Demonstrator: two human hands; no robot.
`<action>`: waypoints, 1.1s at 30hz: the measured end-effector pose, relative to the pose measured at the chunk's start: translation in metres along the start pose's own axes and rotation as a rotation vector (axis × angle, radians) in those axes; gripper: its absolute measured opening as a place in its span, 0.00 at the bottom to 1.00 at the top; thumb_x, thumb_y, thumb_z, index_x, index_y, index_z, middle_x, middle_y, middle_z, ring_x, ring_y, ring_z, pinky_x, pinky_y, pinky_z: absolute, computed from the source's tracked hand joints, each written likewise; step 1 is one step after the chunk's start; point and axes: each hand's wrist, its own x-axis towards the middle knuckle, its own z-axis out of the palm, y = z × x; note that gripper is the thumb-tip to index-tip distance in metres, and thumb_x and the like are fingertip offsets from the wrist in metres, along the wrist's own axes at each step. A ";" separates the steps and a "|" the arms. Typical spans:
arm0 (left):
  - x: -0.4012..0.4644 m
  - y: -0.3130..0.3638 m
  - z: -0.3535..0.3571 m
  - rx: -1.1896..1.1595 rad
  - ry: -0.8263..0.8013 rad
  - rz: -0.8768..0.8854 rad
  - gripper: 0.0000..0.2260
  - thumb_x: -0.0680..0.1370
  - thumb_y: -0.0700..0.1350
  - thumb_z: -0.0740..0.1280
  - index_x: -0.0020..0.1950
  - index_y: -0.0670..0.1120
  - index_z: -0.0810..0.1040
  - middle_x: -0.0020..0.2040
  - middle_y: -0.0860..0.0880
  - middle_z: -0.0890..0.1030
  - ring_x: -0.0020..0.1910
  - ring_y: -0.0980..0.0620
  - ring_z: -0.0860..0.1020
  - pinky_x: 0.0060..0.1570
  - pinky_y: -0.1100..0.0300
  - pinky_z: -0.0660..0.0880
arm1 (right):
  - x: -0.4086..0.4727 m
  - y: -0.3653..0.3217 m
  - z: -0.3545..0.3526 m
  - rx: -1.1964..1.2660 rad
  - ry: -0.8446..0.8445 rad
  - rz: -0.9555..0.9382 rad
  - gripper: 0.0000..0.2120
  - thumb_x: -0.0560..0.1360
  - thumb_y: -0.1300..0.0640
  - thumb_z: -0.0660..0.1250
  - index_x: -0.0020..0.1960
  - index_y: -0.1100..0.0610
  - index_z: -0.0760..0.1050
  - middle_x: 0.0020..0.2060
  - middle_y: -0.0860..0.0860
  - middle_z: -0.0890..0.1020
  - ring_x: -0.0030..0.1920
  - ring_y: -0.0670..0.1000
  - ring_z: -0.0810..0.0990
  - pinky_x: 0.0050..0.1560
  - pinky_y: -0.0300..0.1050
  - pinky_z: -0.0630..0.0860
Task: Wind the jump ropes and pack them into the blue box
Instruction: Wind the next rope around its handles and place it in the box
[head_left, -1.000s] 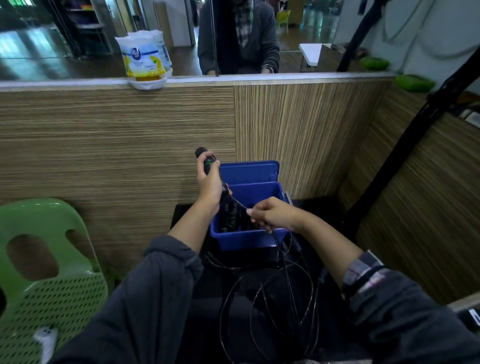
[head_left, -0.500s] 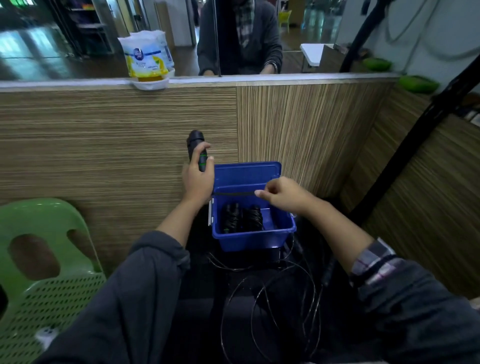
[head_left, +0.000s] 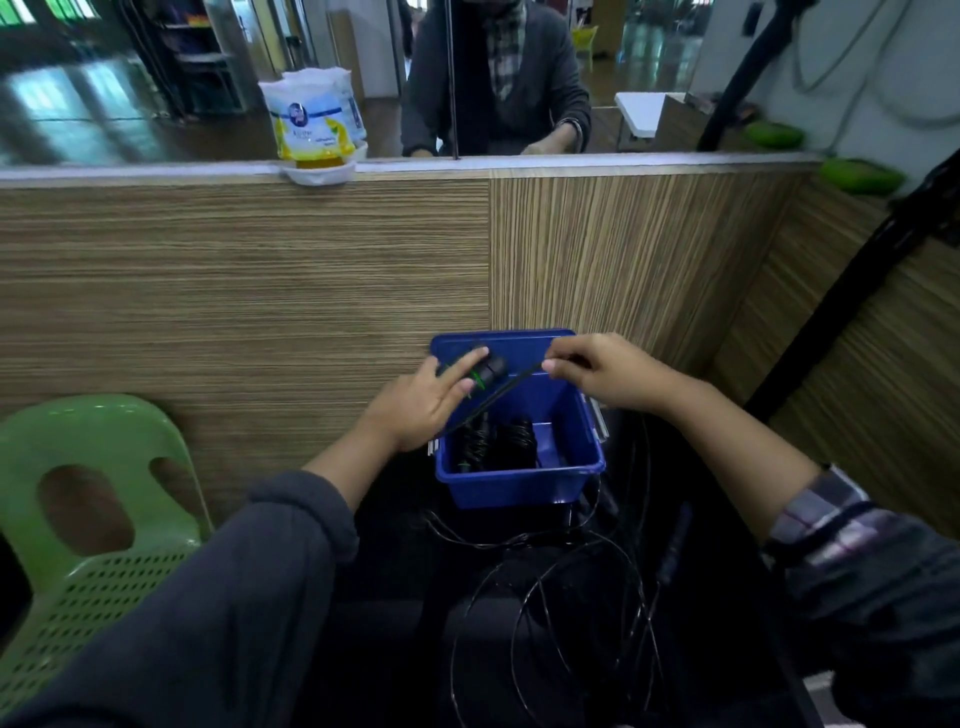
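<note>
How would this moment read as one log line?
left hand: holds rope handle | right hand: pinches rope | blue box: wound ropes inside

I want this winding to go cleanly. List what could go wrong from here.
1. The left hand holds the jump rope handles with mostly straight fingers; that loose grip may let them slip.
2. The right hand pinches the cord, which trails to loose loops below the blue box; these could tangle or tug the box.

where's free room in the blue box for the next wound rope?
Right half of the blue box: bare floor beside the wound ropes, which crowd its left. Above, left hand and right hand stretch a rope across the opening.
</note>
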 end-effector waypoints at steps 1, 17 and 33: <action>-0.002 0.005 0.002 -0.032 -0.012 0.032 0.25 0.81 0.62 0.42 0.78 0.62 0.42 0.60 0.40 0.72 0.53 0.35 0.77 0.51 0.48 0.73 | 0.003 0.000 -0.004 -0.006 0.003 0.001 0.09 0.79 0.50 0.60 0.47 0.53 0.76 0.39 0.54 0.79 0.40 0.52 0.76 0.43 0.45 0.73; 0.003 0.059 -0.006 -0.286 0.377 0.338 0.23 0.81 0.51 0.52 0.72 0.40 0.68 0.51 0.43 0.76 0.44 0.42 0.78 0.44 0.45 0.77 | 0.025 0.046 0.031 0.645 -0.045 0.227 0.13 0.78 0.69 0.57 0.39 0.60 0.75 0.34 0.59 0.76 0.32 0.52 0.76 0.29 0.39 0.72; 0.032 0.012 -0.023 -0.356 0.588 -0.588 0.17 0.83 0.49 0.54 0.55 0.37 0.74 0.52 0.37 0.77 0.48 0.39 0.76 0.41 0.54 0.64 | 0.008 -0.040 0.101 0.164 0.074 0.076 0.12 0.81 0.52 0.56 0.49 0.58 0.74 0.41 0.58 0.81 0.43 0.58 0.79 0.42 0.49 0.73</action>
